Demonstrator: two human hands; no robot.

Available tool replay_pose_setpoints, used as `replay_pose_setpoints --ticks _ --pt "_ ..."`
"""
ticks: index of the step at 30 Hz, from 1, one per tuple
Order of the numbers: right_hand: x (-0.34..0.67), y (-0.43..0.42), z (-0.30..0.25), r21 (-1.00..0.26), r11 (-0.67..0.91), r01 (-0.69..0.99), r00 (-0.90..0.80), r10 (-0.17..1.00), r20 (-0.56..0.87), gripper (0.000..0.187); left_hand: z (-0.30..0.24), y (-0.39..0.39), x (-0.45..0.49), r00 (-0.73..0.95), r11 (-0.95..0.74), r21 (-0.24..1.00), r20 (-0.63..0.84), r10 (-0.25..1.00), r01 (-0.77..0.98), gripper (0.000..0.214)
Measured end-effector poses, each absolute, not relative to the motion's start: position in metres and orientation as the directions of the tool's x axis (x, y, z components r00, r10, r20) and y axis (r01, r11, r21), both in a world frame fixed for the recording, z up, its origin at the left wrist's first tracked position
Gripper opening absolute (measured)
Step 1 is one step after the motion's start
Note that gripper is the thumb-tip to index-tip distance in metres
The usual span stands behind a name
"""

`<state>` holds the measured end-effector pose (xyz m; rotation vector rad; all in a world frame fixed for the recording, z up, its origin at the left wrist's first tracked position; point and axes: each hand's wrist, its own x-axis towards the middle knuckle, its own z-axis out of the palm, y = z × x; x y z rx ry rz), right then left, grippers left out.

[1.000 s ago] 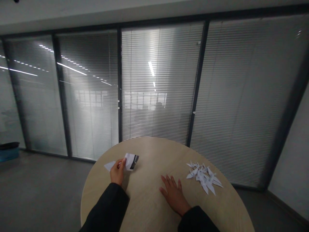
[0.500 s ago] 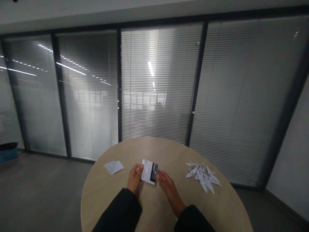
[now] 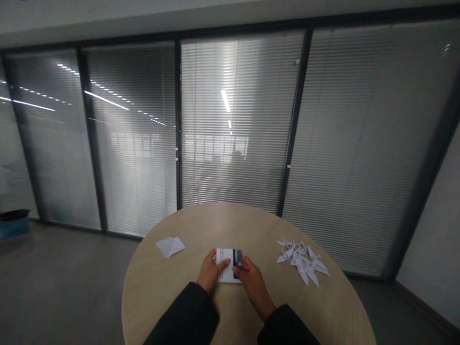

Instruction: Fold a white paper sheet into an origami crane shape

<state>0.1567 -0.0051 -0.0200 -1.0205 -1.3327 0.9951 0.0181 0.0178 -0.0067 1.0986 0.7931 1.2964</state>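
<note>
Far left, on the floor by the glass wall, a dark-rimmed blue bin (image 3: 13, 221). On the left of the round, pale wood-grain bench (image 3: 154, 297), a small folded white paper (image 3: 170, 246), flat and sharp-cornered, well apart from the hands. Near the middle, left hand (image 3: 211, 274) closed on the left edge of the printed sheet (image 3: 227, 273), thumb on top. Thin white paper, rectangular, with a dark band of print down its right side; either just over the bench or lying on it, hard to tell at this size. Right hand (image 3: 252, 280) pinching the sheet's right edge at the dark band, grip clamped. Seemingly squaring the sheet up ahead of a fold; calls next for matched edges and a firm, even press. Further right, a loose heap of folded white paper shapes (image 3: 301, 261), pointed and winged, crisply creased.
</note>
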Motion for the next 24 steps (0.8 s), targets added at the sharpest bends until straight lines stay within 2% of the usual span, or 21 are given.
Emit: replay_pose_setpoints --ticks 3,11,17,24 --pt "0.158 -0.004 -0.024 -0.949 0.283 0.140 0.019 0.957 0.289 0.044 -0.006 0.017 0.016 0.162 -0.058 0.934 0.122 0.979 -0.353 0.046" --pt "0.163 -0.005 -0.029 -0.899 0.302 0.318 0.104 0.931 0.350 0.051 -0.013 0.019 0.014 0.255 0.028 0.915 0.083 0.964 -0.404 0.042" --pt "0.164 -0.004 -0.034 -0.840 0.388 0.379 0.053 0.897 0.438 0.053 -0.016 0.020 0.014 0.291 0.104 0.894 0.031 0.956 -0.436 0.042" --pt "0.168 -0.003 -0.039 -0.740 0.469 0.483 -0.065 0.862 0.503 0.048 -0.022 0.024 0.011 0.269 0.087 0.942 0.004 0.963 -0.325 0.041"
